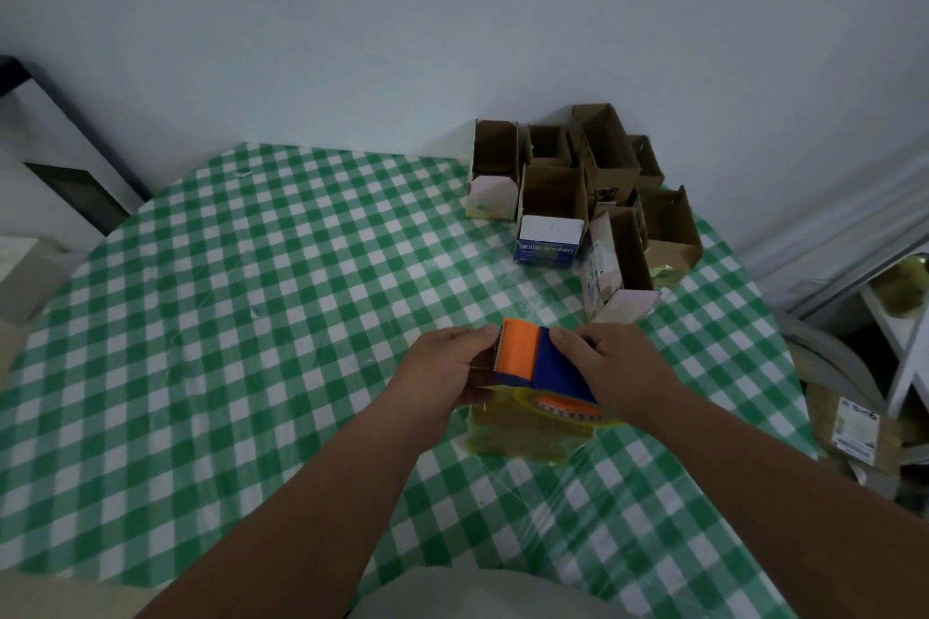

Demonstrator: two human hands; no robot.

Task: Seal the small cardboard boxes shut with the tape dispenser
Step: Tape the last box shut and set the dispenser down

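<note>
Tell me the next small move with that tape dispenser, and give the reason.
Probably draw the tape dispenser across the top of the box beneath it and press the strip flat. The right hand grips the blue body, the left hand holds the orange cutter end, and the box underneath already looks wrapped in yellowish tape. The open boxes at the far corner are not yet sealed.

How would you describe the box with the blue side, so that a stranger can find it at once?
Look at the far right part of the green checked table, where a cluster of open cardboard boxes stands near the wall. At the cluster's front edge, nearest the person's hands, stands the blue-sided box. It alone has a blue front with pale lettering and a white flap above; its neighbours are plain brown or pinkish.
</note>
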